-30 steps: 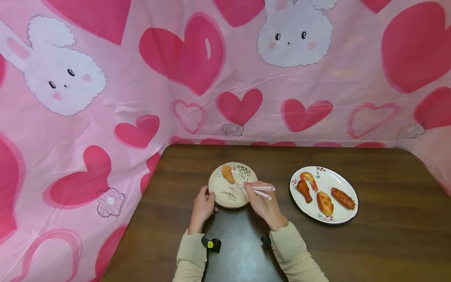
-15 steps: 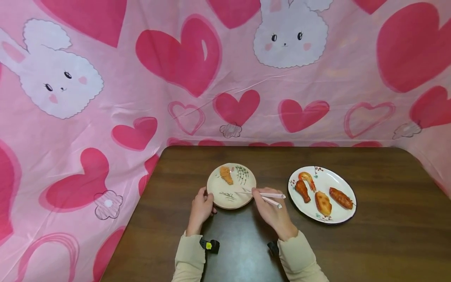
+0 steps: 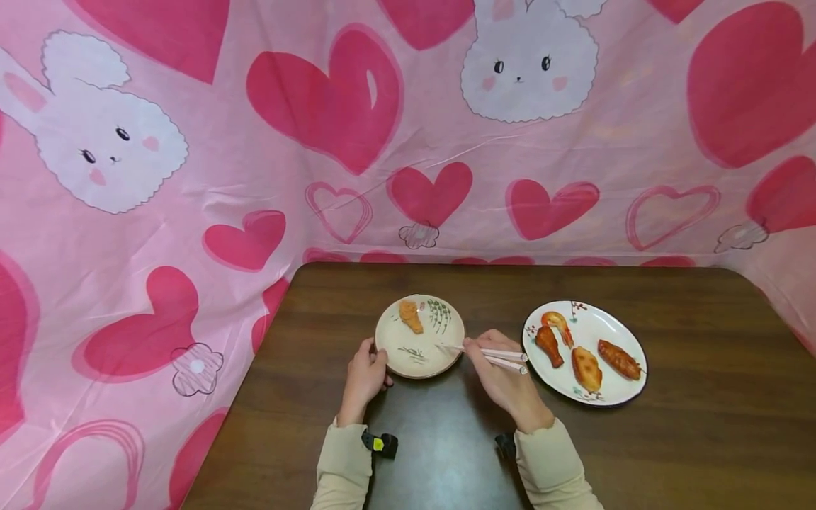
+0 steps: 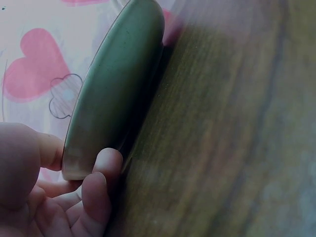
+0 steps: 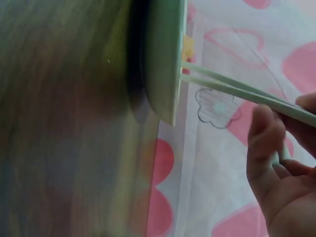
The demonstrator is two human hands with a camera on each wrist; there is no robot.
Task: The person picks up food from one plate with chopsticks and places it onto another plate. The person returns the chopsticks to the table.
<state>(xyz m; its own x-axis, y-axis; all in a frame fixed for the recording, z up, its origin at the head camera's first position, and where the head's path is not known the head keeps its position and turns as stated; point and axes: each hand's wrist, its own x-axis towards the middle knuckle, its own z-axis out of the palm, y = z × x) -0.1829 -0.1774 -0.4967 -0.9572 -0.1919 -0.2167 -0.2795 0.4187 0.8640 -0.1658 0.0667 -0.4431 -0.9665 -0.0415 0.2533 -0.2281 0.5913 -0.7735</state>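
A round cream plate [image 3: 398, 350] with a piece of fried chicken [image 3: 411, 316] near its far edge lies before the person. The left hand [image 3: 365, 379] grips its left rim; in the left wrist view, fingers [image 4: 107, 163] reach under the plate's side [image 4: 106, 94]. Pinched in the right hand [image 3: 508, 382] are two light chopsticks [image 3: 503, 353], their tips over the right part of this plate, with no food between them. The right wrist view shows the chopsticks [image 5: 232, 89] crossing the plate's rim [image 5: 170, 98] from the right hand [image 5: 284, 173].
A white oval plate [image 3: 612, 329] to the right holds a shrimp [image 3: 558, 326], a drumstick [image 3: 550, 346], a golden piece [image 3: 587, 368] and a skewered brown piece [image 3: 620, 359]. The wooden table [image 3: 714, 425] meets a pink heart-patterned cloth [image 3: 446, 142] at its back and left.
The right hand and chopsticks have moved rightwards, from near the cream plate's middle towards its right edge and nearer the oval plate. The left hand keeps its grip, and the chicken stays on the plate.
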